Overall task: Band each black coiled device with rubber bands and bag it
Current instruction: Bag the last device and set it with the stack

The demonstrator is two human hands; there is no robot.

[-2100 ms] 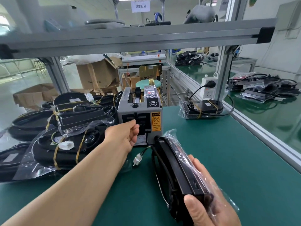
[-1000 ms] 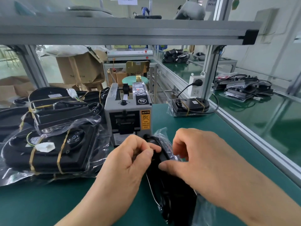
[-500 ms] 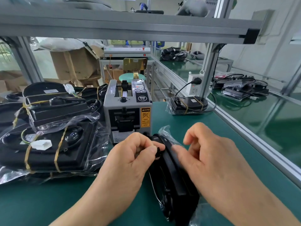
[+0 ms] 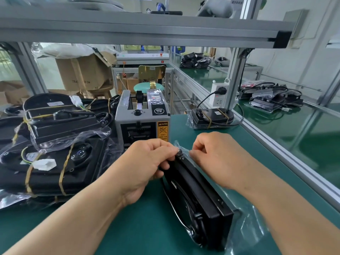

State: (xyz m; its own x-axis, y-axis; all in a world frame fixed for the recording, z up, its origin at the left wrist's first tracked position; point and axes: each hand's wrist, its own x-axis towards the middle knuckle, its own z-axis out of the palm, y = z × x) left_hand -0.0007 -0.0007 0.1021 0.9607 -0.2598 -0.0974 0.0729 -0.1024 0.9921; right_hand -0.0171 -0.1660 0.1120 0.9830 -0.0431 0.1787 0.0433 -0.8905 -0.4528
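Observation:
A black coiled device (image 4: 198,197) stands on its edge on the green table, inside a clear plastic bag (image 4: 246,229). My left hand (image 4: 147,162) pinches the bag's open end at the device's far top corner. My right hand (image 4: 213,153) pinches the same end from the other side, fingers curled. The bag's mouth bunches up between the two hands. What lies under my fingertips is hidden.
A grey tape dispenser (image 4: 142,116) stands just behind my hands. A stack of bagged, banded devices (image 4: 53,155) fills the left. One more bagged device (image 4: 211,116) lies at the back right by the frame post (image 4: 235,78). An aluminium rail (image 4: 287,153) bounds the table's right side.
My left hand came back from the tape dispenser to the device's far end. My right hand left the near end and joined it there. Both have closed in on the bag's mouth.

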